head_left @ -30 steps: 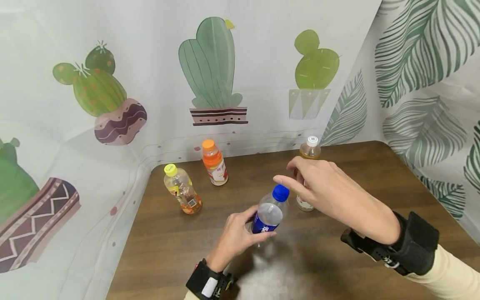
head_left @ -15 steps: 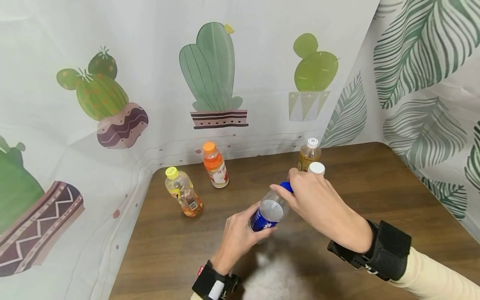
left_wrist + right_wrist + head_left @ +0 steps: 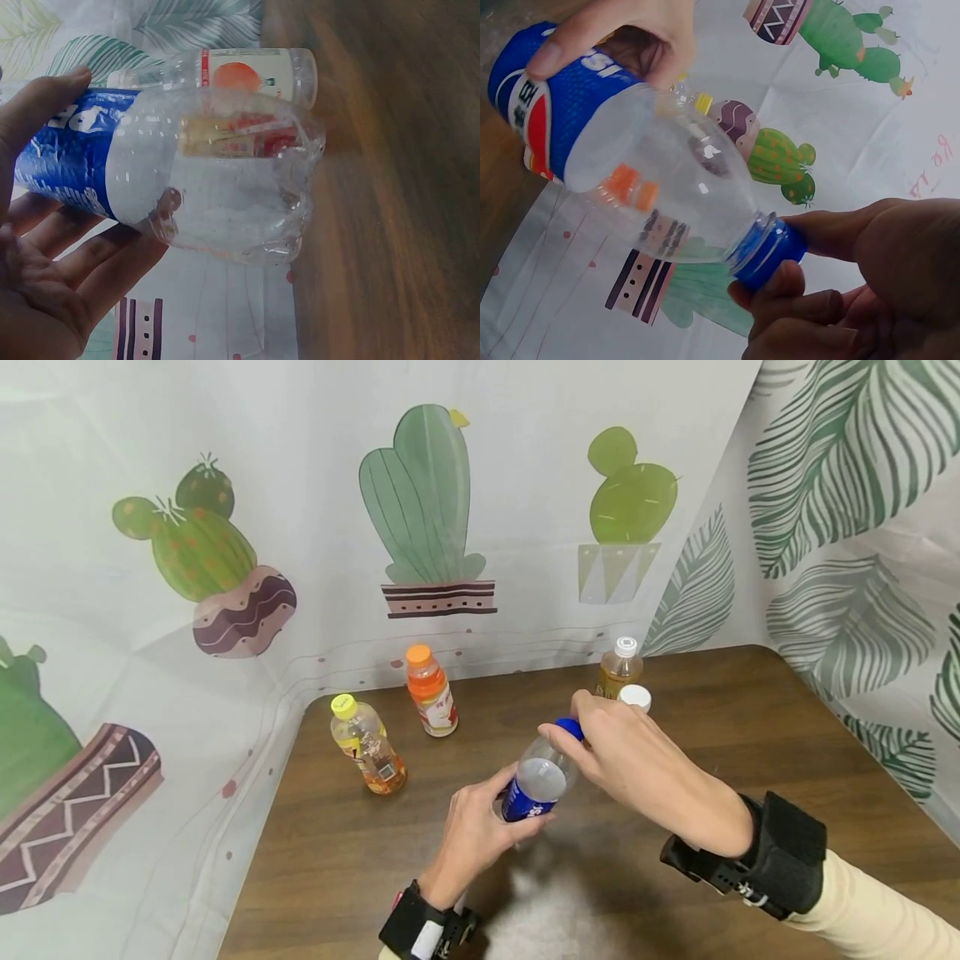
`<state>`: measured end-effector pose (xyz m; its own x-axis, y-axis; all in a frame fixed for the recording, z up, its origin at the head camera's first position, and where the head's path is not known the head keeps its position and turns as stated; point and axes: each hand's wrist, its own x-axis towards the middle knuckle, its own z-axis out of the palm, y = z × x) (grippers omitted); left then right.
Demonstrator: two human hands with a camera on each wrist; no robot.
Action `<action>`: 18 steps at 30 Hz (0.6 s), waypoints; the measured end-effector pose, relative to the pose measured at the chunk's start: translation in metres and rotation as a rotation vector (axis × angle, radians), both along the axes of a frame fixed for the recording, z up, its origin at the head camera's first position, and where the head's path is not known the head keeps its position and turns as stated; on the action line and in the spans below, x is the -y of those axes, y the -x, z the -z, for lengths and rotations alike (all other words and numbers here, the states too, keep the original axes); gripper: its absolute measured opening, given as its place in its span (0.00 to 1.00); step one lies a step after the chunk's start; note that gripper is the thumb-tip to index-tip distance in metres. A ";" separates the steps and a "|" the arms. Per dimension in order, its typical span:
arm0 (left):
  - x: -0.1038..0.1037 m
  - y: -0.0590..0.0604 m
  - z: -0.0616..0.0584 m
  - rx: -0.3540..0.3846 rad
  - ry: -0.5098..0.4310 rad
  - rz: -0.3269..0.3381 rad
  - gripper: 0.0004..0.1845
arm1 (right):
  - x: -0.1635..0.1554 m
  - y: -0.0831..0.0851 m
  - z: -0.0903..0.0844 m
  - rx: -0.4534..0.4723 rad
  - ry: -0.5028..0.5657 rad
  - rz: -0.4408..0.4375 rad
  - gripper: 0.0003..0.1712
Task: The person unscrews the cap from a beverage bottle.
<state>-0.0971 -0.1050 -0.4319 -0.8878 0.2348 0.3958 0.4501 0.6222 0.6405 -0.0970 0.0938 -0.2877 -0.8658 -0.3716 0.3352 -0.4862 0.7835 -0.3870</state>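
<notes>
Indoor scene seen from above, walled by hanging cloth: a pale curtain (image 3: 450, 510) printed with potted cacti along the far and left sides, and a leaf-patterned curtain (image 3: 847, 485) along the right.

Below, a dark wooden counter (image 3: 750, 727) with a rounded far right corner.

Above the counter's middle, closer to the near edge, a clear plastic bottle (image 3: 538, 778) with a blue label, held off the surface. Long axis tilted, base toward the near left, neck pointing up and toward the far right. Apparently empty or nearly so in the left wrist view.

Left hand (image 3: 474, 835) wrapped around the labelled lower body from below, thumb and fingers curled on it, a firm grip. Right hand (image 3: 637, 760) coming from the right edge, thumb and fingertips pinching the blue cap (image 3: 769, 251) at the neck's upper end. Cap directly at the right hand's fingertips, the body lying down and to the left from there; right hand nearer the cap, left hand nearer the base. Black wrist straps on both arms, a cream sleeve on the right.

Standing upright near the far edge: an orange-capped bottle (image 3: 431, 692) toward the far left corner, a yellow-capped bottle (image 3: 366, 745) just nearer and to its left, a white-capped amber bottle (image 3: 619, 668) further right, and another white cap (image 3: 635, 696) peeking out behind the right hand.
</notes>
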 end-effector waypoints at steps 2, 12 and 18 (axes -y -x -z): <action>0.000 0.000 -0.001 0.012 -0.017 0.006 0.34 | -0.001 0.000 0.000 -0.004 0.016 -0.013 0.20; 0.005 -0.001 0.000 0.137 -0.120 0.131 0.32 | -0.009 0.003 -0.001 -0.075 0.010 -0.224 0.12; 0.006 0.001 0.001 0.138 -0.150 0.182 0.31 | -0.018 0.005 -0.007 -0.087 -0.029 -0.352 0.09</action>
<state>-0.0978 -0.1106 -0.4324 -0.8842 0.3433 0.3168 0.4482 0.4323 0.7825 -0.1022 0.1117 -0.2808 -0.6516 -0.6525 0.3869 -0.7583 0.5722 -0.3122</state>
